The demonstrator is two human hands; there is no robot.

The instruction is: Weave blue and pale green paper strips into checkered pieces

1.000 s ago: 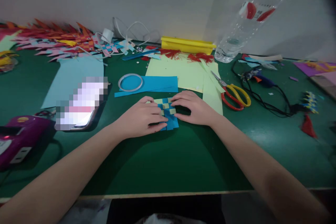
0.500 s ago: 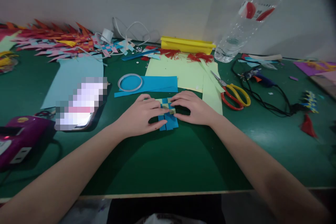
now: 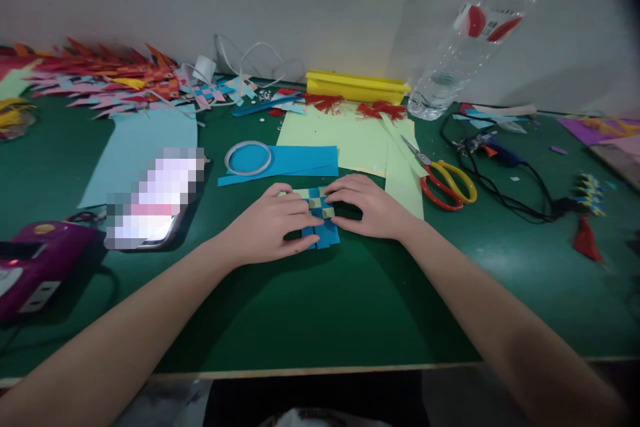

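A small woven piece of blue and pale green paper strips (image 3: 327, 233) lies flat on the green table between my hands. Its upper part shows a checkered pattern, while loose blue strip ends point toward me. My left hand (image 3: 273, 223) grips its left side, with the index finger on the weave and the thumb on the lower blue strips. From the other side, my right hand (image 3: 367, 205) holds the right edge between thumb and curved fingertips. The fingers cover parts of the weave's left and right edges.
Beyond the weave lie blue paper (image 3: 305, 159), a tape roll (image 3: 248, 173) and pale green sheets (image 3: 355, 140). Scissors (image 3: 453, 183) rest at right, near a clear bottle (image 3: 440, 87) and a corded tool (image 3: 500, 150). A phone (image 3: 155, 200) and purple device (image 3: 47, 263) occupy the left.
My left hand's fingers have shifted slightly downward, uncovering more of the checkered squares. The right hand and the weave stay nearly in place.
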